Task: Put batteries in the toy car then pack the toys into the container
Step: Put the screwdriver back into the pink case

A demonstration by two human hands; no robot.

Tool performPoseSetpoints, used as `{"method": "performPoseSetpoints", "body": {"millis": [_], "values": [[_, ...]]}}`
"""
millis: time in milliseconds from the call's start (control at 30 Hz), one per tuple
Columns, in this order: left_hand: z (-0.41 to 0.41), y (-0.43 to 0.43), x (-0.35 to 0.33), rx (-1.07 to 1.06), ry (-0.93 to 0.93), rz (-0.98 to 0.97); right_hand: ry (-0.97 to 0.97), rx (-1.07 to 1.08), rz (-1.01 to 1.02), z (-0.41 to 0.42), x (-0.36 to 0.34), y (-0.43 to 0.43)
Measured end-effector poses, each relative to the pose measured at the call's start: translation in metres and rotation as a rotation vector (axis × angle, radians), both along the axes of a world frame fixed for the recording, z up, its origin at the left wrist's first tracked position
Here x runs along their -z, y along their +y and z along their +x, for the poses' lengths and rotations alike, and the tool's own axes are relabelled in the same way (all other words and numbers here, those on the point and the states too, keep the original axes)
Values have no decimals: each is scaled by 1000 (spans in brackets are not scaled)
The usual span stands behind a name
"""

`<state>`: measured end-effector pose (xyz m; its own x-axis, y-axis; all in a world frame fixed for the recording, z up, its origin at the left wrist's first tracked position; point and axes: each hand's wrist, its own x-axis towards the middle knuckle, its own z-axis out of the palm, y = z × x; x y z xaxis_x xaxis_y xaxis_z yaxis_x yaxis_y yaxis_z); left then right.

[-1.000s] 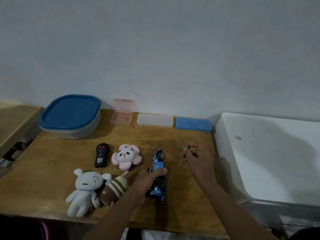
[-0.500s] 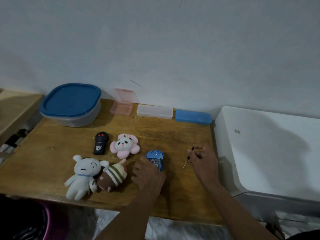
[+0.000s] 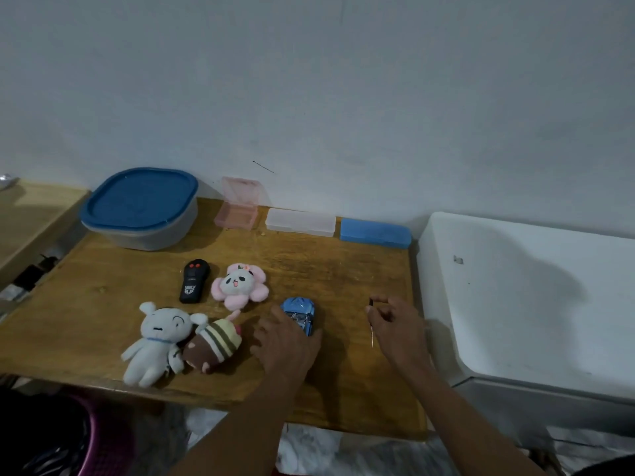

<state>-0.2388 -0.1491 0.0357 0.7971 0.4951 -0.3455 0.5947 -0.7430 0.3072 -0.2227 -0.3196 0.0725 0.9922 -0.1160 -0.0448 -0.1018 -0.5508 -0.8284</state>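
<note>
The blue toy car [image 3: 299, 312] rests on its wheels on the wooden table [image 3: 336, 269], nose toward the wall. My left hand [image 3: 287, 345] lies over its rear half, fingers wrapped on it. My right hand [image 3: 400, 329] hovers to the right, pinching a thin screwdriver [image 3: 371, 324] that points down at the table. A black remote [image 3: 193, 280], a pink panda plush [image 3: 238, 285], a white plush [image 3: 156, 341] and a striped brown plush [image 3: 214, 341] lie to the left. The grey container with a blue lid [image 3: 139, 207] stands closed at the back left.
Along the wall stand an open pink case [image 3: 238, 209], a clear case [image 3: 300, 222] and a blue case [image 3: 375, 232]. A white appliance top [image 3: 536, 297] adjoins the table's right edge. A lower wooden surface [image 3: 31, 214] sits to the left.
The car was on its side with wheels showing; my left hand turned it upright onto the table and now rests on its rear. My right hand holds the screwdriver in much the same place.
</note>
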Motion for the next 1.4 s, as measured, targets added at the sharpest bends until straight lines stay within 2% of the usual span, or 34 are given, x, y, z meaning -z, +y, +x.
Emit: {"method": "performPoseSetpoints", "body": {"millis": [133, 233, 367, 533, 733, 967, 1200, 1400], "values": [[-4, 15, -15, 162, -119, 63, -5, -102, -95, 8, -4, 6], [-5, 37, -34, 339, -212, 142, -24, -221, -241, 18, -11, 15], [-7, 75, -57, 491, -275, 289, -44, -408, -398, 29, -28, 39], [4, 129, -75, 593, -296, 371, -157, -516, -566, 43, -48, 92], [30, 203, -83, 626, -330, 409, -212, -474, -723, 64, -52, 175], [61, 310, -90, 710, -338, 277, -141, -456, -821, 73, -51, 280], [91, 342, -90, 787, -359, 305, -88, -439, -901, 76, -55, 311], [133, 352, -81, 786, -369, 276, -105, -438, -939, 121, -50, 323]]}}
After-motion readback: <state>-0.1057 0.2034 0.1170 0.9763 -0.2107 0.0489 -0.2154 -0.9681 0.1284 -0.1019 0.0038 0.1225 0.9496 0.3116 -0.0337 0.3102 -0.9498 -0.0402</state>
